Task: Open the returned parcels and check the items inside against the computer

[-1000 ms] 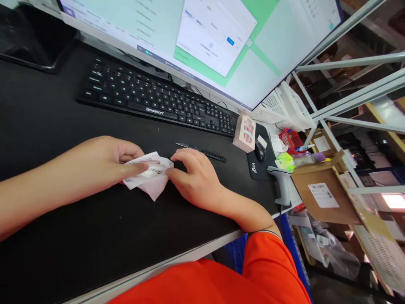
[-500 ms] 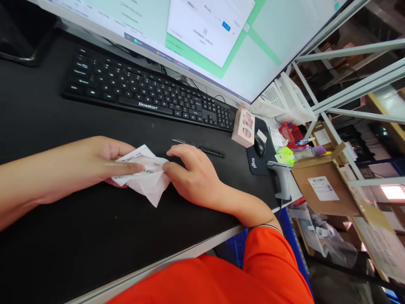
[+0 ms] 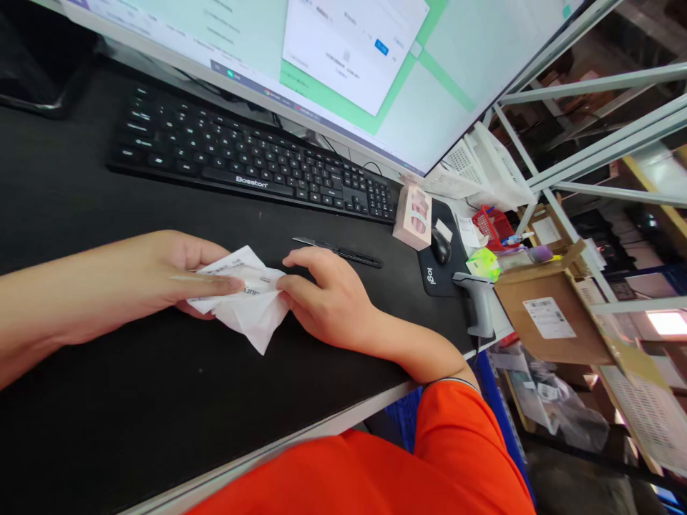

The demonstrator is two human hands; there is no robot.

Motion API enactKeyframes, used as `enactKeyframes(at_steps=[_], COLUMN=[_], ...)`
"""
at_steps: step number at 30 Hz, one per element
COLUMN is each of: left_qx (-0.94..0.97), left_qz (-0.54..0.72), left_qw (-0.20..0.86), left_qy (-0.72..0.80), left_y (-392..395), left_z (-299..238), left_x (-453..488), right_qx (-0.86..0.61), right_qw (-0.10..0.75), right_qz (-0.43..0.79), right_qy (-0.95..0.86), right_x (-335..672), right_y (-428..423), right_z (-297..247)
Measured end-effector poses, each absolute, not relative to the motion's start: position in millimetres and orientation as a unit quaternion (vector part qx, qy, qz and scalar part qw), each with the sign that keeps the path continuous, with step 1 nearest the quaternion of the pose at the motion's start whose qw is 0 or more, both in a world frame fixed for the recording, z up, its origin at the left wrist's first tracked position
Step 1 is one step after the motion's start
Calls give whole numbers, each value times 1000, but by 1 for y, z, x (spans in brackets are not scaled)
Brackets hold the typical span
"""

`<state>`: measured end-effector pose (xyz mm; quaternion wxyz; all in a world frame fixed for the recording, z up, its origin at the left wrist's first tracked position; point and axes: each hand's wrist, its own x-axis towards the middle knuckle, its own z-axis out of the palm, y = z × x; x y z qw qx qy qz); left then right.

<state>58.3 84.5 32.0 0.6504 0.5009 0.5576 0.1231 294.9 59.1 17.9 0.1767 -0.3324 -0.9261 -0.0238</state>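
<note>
A small white packet (image 3: 252,315) with dark print, crumpled and creased, is held between both hands over the black desk mat. My left hand (image 3: 187,275) grips its left part, thumb on top and fingers underneath. At its right edge my right hand (image 3: 327,293) pinches the packet between thumb and fingers. What is inside the packet, if anything, is hidden. Just beyond my right hand lies a black utility knife (image 3: 343,252), its blade end pointing left.
A black keyboard (image 3: 247,157) lies below the monitor (image 3: 354,64). To the right are a pink box (image 3: 413,217), a mouse (image 3: 441,247) on its pad, a grey barcode scanner (image 3: 477,304) and a cardboard box (image 3: 552,315). A phone-like black device (image 3: 43,57) sits far left.
Both hands keep their hold on the white packet in almost the same place. The view has shifted very slightly; nothing else visibly moves.
</note>
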Motion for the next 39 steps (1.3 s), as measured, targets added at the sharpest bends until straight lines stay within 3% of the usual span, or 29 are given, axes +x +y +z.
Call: enactKeyframes(at_steps=[14,20,22,25,27,29,35,39], left_qx=[494,553,573,642,704,749,787,797], left_qz=[120,189,269,355,346,316,218,223], left_qw=[664,620,544,292,113,17,-52,-58], left_qy=[549,524,551,614,609,582,575,558], left_y=[87,108,117,131,142,156,200,213], left_z=[22,0,1,1,-5,-15,-30,-33], left_x=[56,32,21,7,0,-4,11,17], right_qx=[-307,-258,-265,-298,-339,-405,-539,-557], right_qw=[164,82,75,116,161,197,131,141], right_qz=[11,30,53,86,82,59,45,14], right_qy=[-938,-962,-960,-943,-923,-891,-831,-818], right_x=[295,291,290,293,298,304,303,293], right_y=[61,64,65,76,98,131,220,232], right_z=[17,9,10,18,26,34,31,15])
